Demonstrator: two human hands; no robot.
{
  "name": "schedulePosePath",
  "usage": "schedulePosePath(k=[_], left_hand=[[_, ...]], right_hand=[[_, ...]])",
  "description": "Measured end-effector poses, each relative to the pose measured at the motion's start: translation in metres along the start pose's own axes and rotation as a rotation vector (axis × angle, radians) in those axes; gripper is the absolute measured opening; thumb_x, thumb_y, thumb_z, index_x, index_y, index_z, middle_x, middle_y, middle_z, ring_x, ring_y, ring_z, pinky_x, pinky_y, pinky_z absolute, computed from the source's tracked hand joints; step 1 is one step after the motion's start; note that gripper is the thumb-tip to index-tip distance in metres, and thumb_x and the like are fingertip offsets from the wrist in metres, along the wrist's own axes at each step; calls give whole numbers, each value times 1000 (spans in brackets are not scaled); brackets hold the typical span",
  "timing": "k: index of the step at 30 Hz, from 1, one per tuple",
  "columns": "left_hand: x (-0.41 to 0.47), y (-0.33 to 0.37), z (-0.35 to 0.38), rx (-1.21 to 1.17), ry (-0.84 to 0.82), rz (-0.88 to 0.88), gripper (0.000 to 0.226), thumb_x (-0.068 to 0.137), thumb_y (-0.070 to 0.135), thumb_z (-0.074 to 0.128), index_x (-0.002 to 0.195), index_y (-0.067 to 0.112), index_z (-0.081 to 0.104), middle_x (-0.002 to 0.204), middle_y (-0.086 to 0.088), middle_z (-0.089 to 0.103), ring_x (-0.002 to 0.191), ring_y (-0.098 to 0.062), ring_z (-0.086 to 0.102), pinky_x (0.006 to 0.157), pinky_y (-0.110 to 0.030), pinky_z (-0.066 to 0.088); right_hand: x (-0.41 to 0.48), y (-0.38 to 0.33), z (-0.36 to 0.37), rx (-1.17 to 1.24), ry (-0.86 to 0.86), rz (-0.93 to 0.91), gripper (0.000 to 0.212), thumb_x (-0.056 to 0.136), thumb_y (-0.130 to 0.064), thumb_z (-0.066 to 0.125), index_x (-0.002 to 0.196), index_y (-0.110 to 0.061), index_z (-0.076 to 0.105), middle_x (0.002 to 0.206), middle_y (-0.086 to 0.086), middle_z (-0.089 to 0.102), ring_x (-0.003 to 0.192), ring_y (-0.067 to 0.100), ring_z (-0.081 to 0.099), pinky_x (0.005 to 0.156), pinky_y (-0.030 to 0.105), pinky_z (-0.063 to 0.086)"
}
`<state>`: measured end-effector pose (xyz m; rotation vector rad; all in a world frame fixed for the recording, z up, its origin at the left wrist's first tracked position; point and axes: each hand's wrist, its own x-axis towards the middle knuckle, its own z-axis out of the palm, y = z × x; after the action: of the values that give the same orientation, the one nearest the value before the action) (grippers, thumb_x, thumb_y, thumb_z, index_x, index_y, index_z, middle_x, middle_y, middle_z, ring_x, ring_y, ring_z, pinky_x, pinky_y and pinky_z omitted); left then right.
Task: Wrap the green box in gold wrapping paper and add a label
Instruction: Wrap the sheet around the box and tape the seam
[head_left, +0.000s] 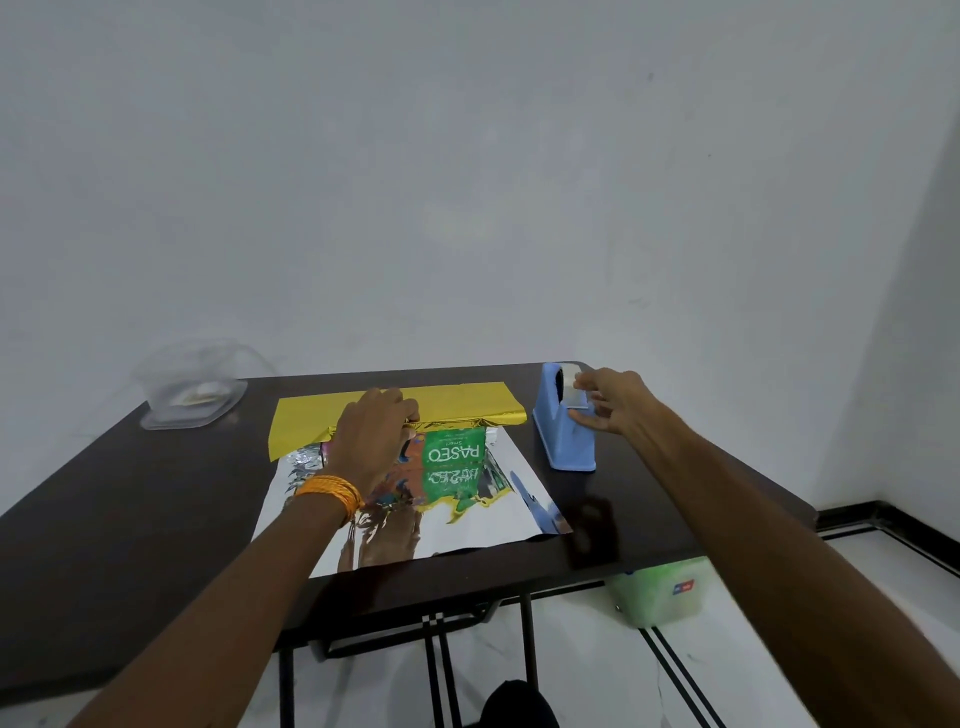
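1. Head view: a dark counter (130, 493) stands against a white wall, and the paper (322, 415) lies spread in its middle. The paper's silver inner side faces up towards the person, and its gold side shows on the far flap.
2. The green box (456, 451) sits on the paper near the far flap. The side facing the person reads "PASEO" upside down and is mirrored in the silver sheet.
3. The left hand (371, 431) rests on top of the box. Its fingers (410, 413) are bent over the edge of the gold flap and pin it to the box top. An orange thread band (330, 491) circles that wrist.
4. A blue dispenser (563, 441) stands on the counter just beside the paper's right edge.
5. The right hand (613, 400) reaches to the top of the dispenser. Its thumb and forefinger are closed in a pinch on a strip of tape (579, 395); the other fingers are spread loosely.
6. A clear tub (187, 400) sits at the far left corner of the counter, well apart from the paper. Something pale lies inside it, too blurred to tell.
7. A pale green bin (657, 592) stands on the tiled floor under the counter's right edge.
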<state>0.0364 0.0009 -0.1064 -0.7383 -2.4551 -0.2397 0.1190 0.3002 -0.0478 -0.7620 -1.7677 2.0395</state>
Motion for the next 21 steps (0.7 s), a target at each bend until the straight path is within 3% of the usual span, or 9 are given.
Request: schedulePosePath(k=[3, 6, 8, 11, 13, 15, 18, 21], left_hand=[[-1, 1, 1, -5, 10, -7, 21, 95, 24, 65, 115, 20, 68, 114, -2, 64, 108, -26, 56, 86, -39, 49], [-2, 1, 2, -11, 14, -14, 19, 94, 22, 66, 113, 19, 68, 112, -3, 64, 106, -27, 56, 84, -41, 49], [-3, 2, 2, -8, 23, -22, 17, 94, 21, 66, 111, 19, 68, 110, -3, 64, 104, -26, 56, 82, -40, 48], [-3, 2, 2, -7, 25, -29, 16, 94, 21, 65, 111, 20, 68, 108, -2, 64, 103, -27, 56, 80, -40, 47], [-3, 2, 3, -7, 24, -25, 16, 95, 22, 65, 110, 19, 68, 108, -2, 64, 103, -27, 56, 80, -40, 47], [-2, 1, 3, -10, 27, -25, 16, 94, 23, 65, 110, 19, 68, 107, -2, 64, 103, -26, 55, 79, -40, 46], [-3, 0, 5, -7, 31, -28, 17, 94, 23, 66, 111, 21, 68, 109, -1, 64, 103, -26, 55, 80, -40, 48], [-3, 0, 5, -7, 36, -27, 18, 94, 23, 66, 112, 21, 68, 109, -1, 64, 102, -25, 56, 80, -40, 48]], right_hand=[[-10, 15, 7, 102, 31, -76, 19, 91, 0, 66, 108, 5, 59, 89, 10, 46, 73, 17, 49, 69, 37, 62], [-16, 24, 17, 173, 85, -152, 6, 91, 3, 63, 87, 1, 59, 87, 11, 51, 76, 19, 56, 81, 38, 60], [-13, 27, 23, 121, 106, -204, 15, 85, 1, 65, 74, -2, 56, 82, 12, 54, 72, 20, 55, 73, 31, 55], [-10, 36, 29, 18, 153, -269, 10, 75, -5, 69, 73, -2, 60, 75, 10, 52, 70, 21, 48, 65, 33, 43], [-8, 45, 26, 27, 168, -284, 17, 71, -11, 70, 68, 4, 63, 66, 7, 55, 69, 21, 54, 67, 34, 47], [-8, 54, 19, 47, 190, -302, 20, 71, -13, 73, 61, -1, 61, 57, 3, 55, 69, 21, 59, 71, 34, 52], [-7, 65, 9, 95, 179, -325, 26, 77, -15, 81, 69, 4, 66, 67, 6, 61, 73, 20, 69, 77, 32, 60], [-6, 73, 7, 113, 159, -323, 30, 78, -18, 84, 68, 2, 65, 72, 11, 55, 73, 20, 65, 75, 34, 63]])
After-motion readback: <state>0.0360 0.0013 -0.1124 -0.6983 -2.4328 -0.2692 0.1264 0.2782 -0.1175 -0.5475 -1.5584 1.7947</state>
